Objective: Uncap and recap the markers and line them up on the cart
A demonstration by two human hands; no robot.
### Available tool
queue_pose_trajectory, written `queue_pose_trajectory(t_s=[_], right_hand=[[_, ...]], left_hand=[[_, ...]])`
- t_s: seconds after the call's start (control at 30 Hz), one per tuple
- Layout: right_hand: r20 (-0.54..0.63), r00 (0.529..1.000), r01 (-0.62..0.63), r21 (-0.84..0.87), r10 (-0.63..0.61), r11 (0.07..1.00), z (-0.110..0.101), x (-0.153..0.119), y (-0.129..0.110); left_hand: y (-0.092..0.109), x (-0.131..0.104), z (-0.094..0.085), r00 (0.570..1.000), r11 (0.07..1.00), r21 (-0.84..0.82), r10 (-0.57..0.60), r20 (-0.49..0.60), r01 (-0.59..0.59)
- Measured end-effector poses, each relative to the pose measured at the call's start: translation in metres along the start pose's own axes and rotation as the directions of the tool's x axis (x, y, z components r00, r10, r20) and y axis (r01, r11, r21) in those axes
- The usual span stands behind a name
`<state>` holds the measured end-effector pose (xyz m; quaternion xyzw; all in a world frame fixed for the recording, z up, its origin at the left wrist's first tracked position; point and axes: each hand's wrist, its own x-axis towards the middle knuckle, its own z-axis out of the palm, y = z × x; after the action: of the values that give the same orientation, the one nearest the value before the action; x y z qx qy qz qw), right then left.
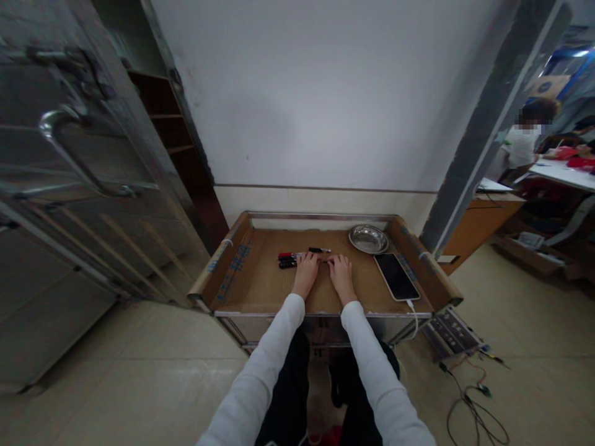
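Side by side on the cardboard-lined cart top (264, 291) are my two hands. My left hand (307, 272) lies over the right ends of a red marker (285, 255) and black markers (287, 264). Just to its right, my right hand (341, 275) has its fingertips at a small dark object between the hands, likely a marker. What each hand grips is too small to make out. Behind them lies one more black marker (320, 250), apart from the others.
A round metal dish (368, 238) sits at the back right of the cart. In front of it lies a phone (396, 277) with a white cable (414, 319). Raised cardboard edges flank both sides. Far right, a person (523, 139) is near a table.
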<state>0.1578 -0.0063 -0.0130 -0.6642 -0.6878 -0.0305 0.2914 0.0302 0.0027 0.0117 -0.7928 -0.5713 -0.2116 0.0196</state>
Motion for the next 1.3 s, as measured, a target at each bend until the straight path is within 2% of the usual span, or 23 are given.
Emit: queue_pose_trajectory(t_s=[0.33,0.53,0.67,0.8,0.87,1.1,1.23,1.3], right_hand=[[-0.013,1.0,0.001,0.027,-0.001,1.0,0.0,0.0,0.001],[0.024,0.999,0.044,0.039,-0.045,0.998,0.0,0.0,0.001],[0.018,0.999,0.029,0.019,-0.029,0.999,-0.002,-0.001,0.0],[-0.044,0.999,-0.01,0.016,0.01,1.0,-0.007,-0.002,-0.002],[-0.077,0.996,-0.034,0.018,0.035,0.999,-0.009,-0.002,-0.003],[-0.158,0.987,-0.031,0.052,0.039,0.998,-0.017,-0.004,-0.008],[-0.203,0.978,-0.042,0.071,0.055,0.997,-0.021,-0.005,-0.009],[-0.226,0.972,-0.04,0.082,0.057,0.996,-0.023,-0.006,-0.009]], left_hand=[[0.002,-0.001,-0.004,1.0,1.0,-0.001,0.008,0.021,-0.008],[0.003,-0.001,-0.004,0.999,0.999,-0.03,0.035,0.012,-0.034],[0.004,-0.001,-0.002,1.0,0.998,-0.062,0.024,-0.005,-0.024],[0.003,-0.001,0.002,0.994,0.997,-0.049,0.058,-0.097,-0.063],[0.002,-0.001,0.005,0.992,0.996,-0.045,0.071,-0.108,-0.076],[0.002,-0.003,0.003,0.996,0.998,-0.028,0.061,-0.064,-0.063],[0.004,-0.008,-0.003,0.992,0.992,-0.039,0.119,0.029,-0.118],[0.004,-0.01,-0.005,0.992,0.99,-0.074,0.12,0.025,-0.118]])
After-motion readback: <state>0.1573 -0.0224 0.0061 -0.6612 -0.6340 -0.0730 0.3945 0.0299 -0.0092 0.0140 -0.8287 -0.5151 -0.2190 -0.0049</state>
